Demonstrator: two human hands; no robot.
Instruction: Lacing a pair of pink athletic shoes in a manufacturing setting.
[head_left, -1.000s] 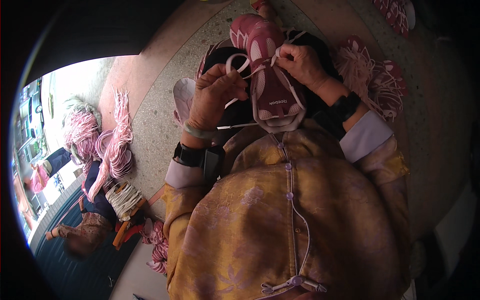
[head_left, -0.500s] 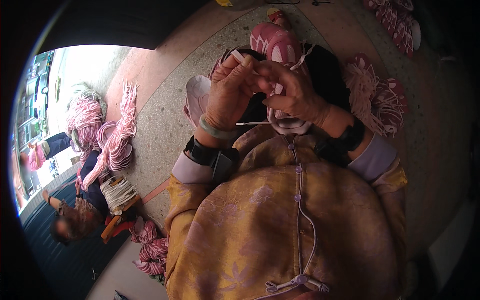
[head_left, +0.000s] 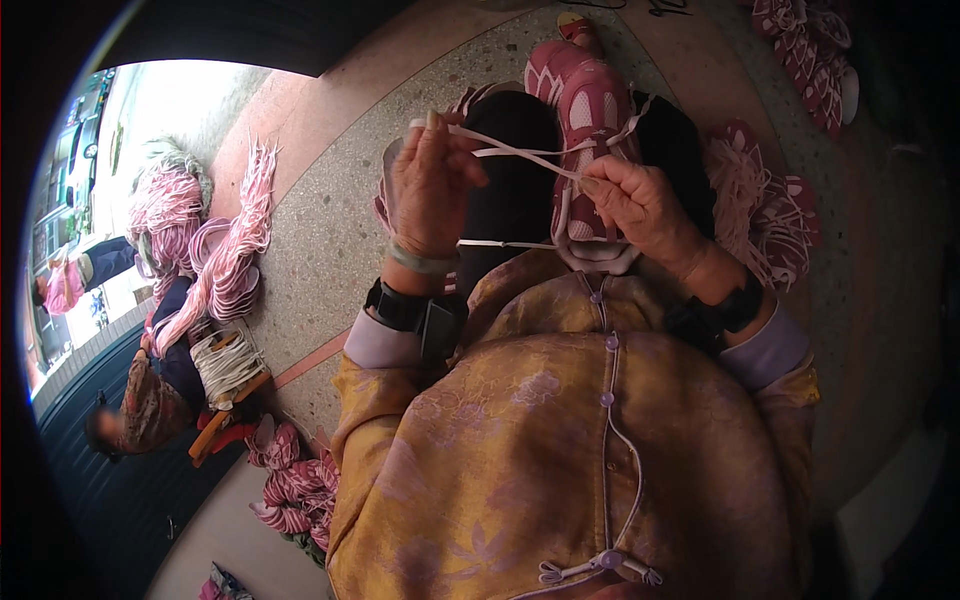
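A pink and white shoe upper (head_left: 592,112) lies across my lap, between my dark-trousered legs. My left hand (head_left: 430,195) is raised left of it, thumb and forefinger closed on one end of a flat white shoelace (head_left: 520,153). The lace runs taut to my right hand (head_left: 632,205), whose fingers pinch it just above the upper's opening. A second strand passes from the upper's eyelets toward my left hand. Another thin white cord (head_left: 505,243) crosses my left leg below the hands. Part of a pink and white piece shows behind my left hand.
Pink shoe uppers and laces (head_left: 765,215) lie on the floor to my right, with more uppers (head_left: 805,60) farther off. To my left are bundles of pink laces (head_left: 235,240), a wooden stool (head_left: 228,415) with white cord, stacked uppers (head_left: 295,480) and a seated person (head_left: 150,405).
My hands have moved apart, the left leftward and the right to the right, stretching the shoelace between them. Before, they were close together over the upper. The seated person's arm has moved.
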